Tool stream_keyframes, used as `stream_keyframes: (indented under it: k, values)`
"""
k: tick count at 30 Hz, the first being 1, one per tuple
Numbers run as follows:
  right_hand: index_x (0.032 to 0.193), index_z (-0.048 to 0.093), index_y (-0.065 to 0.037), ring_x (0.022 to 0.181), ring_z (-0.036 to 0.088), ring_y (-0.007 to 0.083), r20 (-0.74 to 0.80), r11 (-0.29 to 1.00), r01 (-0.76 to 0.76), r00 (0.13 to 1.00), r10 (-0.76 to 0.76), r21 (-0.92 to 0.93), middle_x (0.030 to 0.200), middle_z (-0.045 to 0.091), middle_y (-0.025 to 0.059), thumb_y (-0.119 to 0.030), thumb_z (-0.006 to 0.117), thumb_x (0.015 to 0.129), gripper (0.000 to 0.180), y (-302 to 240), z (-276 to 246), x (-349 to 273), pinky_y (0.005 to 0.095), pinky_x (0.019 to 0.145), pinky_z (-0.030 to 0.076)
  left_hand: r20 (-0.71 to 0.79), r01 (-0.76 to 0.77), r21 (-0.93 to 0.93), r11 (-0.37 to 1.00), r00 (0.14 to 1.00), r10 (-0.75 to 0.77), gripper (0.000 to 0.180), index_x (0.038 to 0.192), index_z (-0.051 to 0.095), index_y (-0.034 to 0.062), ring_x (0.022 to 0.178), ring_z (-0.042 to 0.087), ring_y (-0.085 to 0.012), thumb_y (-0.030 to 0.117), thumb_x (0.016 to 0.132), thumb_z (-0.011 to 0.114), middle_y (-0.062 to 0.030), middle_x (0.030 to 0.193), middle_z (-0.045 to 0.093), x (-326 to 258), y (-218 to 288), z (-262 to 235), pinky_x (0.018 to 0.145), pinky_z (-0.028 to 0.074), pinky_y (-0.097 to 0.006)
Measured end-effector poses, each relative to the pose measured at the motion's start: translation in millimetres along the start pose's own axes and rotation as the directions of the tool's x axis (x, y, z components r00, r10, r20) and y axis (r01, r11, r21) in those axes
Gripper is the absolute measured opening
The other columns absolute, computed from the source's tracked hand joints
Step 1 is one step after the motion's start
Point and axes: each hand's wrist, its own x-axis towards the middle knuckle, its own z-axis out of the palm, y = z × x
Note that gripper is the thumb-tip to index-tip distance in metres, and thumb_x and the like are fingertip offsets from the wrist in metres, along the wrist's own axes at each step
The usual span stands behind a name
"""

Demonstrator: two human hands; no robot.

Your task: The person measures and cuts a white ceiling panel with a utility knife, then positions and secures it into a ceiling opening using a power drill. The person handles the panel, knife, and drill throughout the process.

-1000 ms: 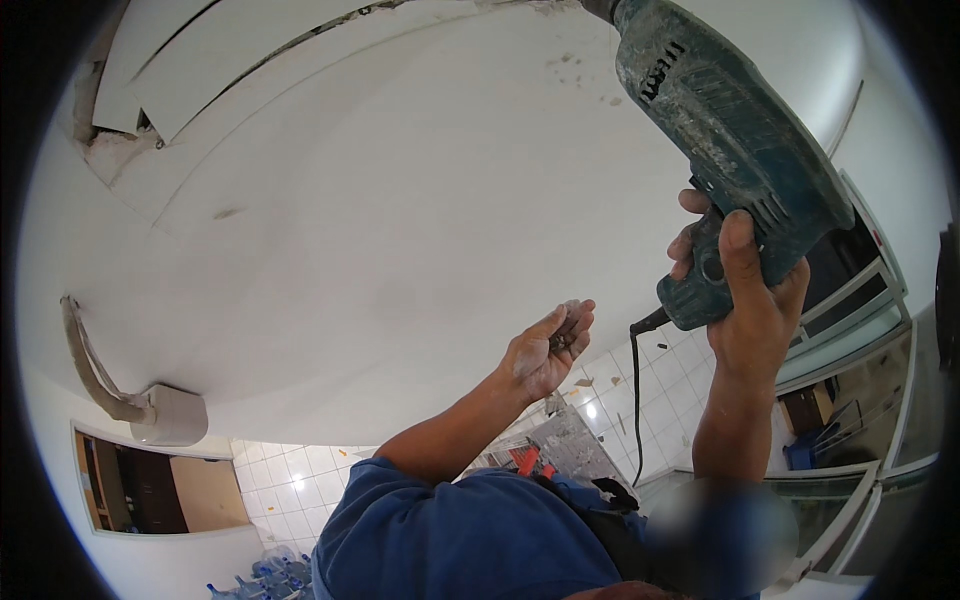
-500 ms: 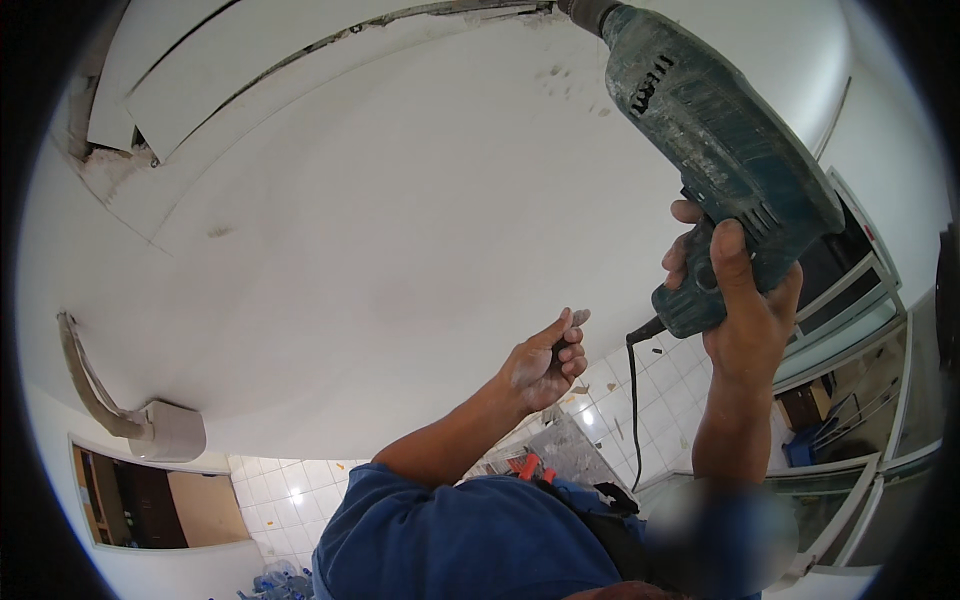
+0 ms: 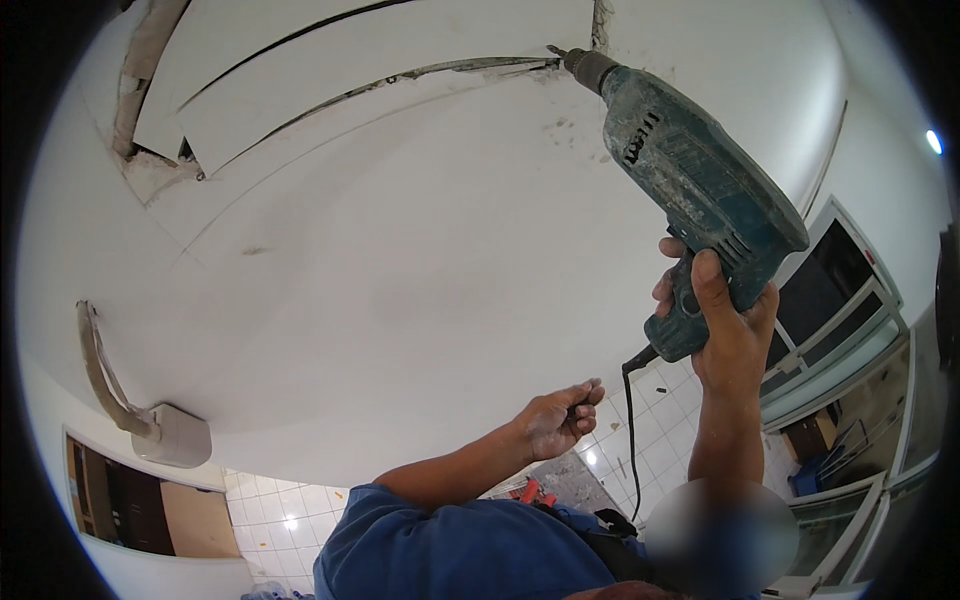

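My right hand [image 3: 735,320] grips a dusty dark green power drill [image 3: 695,175] by its handle, the thumb along the near side. The drill tilts up and to the left, and its bit [image 3: 556,50] points at the upper surface beside the end of a dark slit [image 3: 430,72]. Whether the bit touches there I cannot tell. A black cord [image 3: 630,430] hangs from the handle. Lower and to the left, my left hand [image 3: 562,418] is closed and dusty, fingers curled with the thumb against them. What it holds, if anything, is too small to make out.
A white wall [image 3: 380,270] fills the middle. Pipes [image 3: 100,360] run into a white box [image 3: 175,436] at left. Sliding glass windows [image 3: 835,290] stand at right. Below lie white floor tiles [image 3: 285,515] with scattered debris and red-handled items [image 3: 530,492] near my body.
The view has tilted upward, so the drill's bit now shows. My left hand has come lower and slightly right, its fingers still curled. My right hand keeps hold of the drill.
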Motion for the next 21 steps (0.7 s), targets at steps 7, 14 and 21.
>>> stream_keyframes:
  k: [7, 14, 21]
  values:
    - [0.114, 0.067, 0.005, 0.072, 0.07, 0.0161, -0.022, 0.999, -0.032, 0.999, 0.032, 0.004, 0.098, 0.074, 0.0156, -0.031, 0.077, 0.095, 0.043, -5, 3, -1, 0.0284, 0.062, 0.058, -0.044, 0.023, 0.025, 0.999, 0.999, -0.022, 0.026, 0.114, 0.055, 0.0044, 0.071, 0.043, -0.0066, 0.029, 0.106, 0.062, -0.0026, 0.107, 0.059, -1, -18, -10, 0.06, 0.042, -0.022]
    - [0.114, 0.067, 0.005, 0.072, 0.07, 0.0158, -0.033, 0.999, -0.045, 0.998, 0.045, -0.005, 0.097, 0.074, 0.0148, -0.03, 0.077, 0.095, 0.04, -6, 8, -2, 0.0284, 0.062, 0.058, -0.068, 0.127, -0.033, 0.991, 0.989, -0.129, 0.043, 0.127, 0.053, 0.0097, 0.065, 0.036, -0.004, 0.037, 0.099, 0.07, -0.0034, 0.117, 0.057, -5, -27, -26, 0.053, 0.036, -0.019]
    - [0.12, 0.063, 0.008, 0.069, 0.07, 0.0182, -0.043, 0.999, -0.027, 0.999, 0.026, -0.019, 0.099, 0.073, 0.0187, -0.024, 0.074, 0.097, 0.041, 0, 6, -2, 0.0295, 0.057, 0.058, -0.091, 0.005, 0.246, 0.969, 0.996, 0.018, 0.06, 0.145, 0.05, 0.0015, 0.067, 0.038, -0.0058, 0.038, 0.101, 0.068, -0.0035, 0.112, 0.054, -15, -5, -7, 0.059, 0.04, -0.022]
